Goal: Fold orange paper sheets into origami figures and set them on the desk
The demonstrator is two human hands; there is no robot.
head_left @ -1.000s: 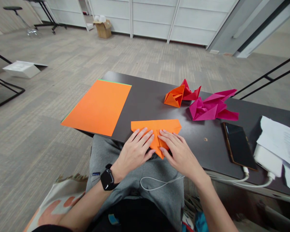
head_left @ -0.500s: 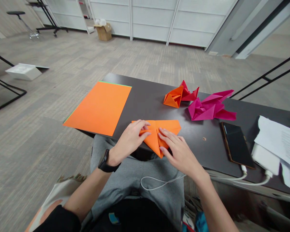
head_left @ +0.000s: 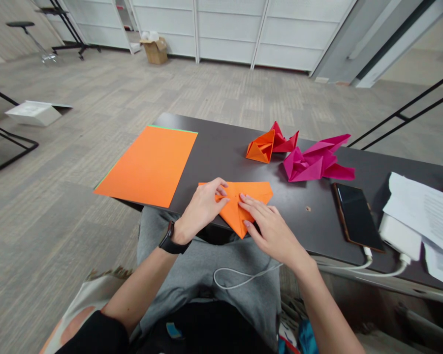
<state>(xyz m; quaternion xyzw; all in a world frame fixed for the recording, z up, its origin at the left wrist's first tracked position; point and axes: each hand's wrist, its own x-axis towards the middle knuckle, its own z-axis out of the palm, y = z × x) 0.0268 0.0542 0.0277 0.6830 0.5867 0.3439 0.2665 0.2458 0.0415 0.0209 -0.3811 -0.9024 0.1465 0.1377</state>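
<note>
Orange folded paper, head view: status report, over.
Left hand and right hand: fingertips on the paper. Folded orange paper triangle flat on dark desk, tip over near edge. Magenta origami figure beyond, not touching.

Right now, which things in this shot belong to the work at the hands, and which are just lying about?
In the work:
left hand
right hand
folded orange paper

Lying about, untouched:
flat orange sheet
orange paper model
red paper model
magenta paper model
phone
loose papers
white charger
</note>
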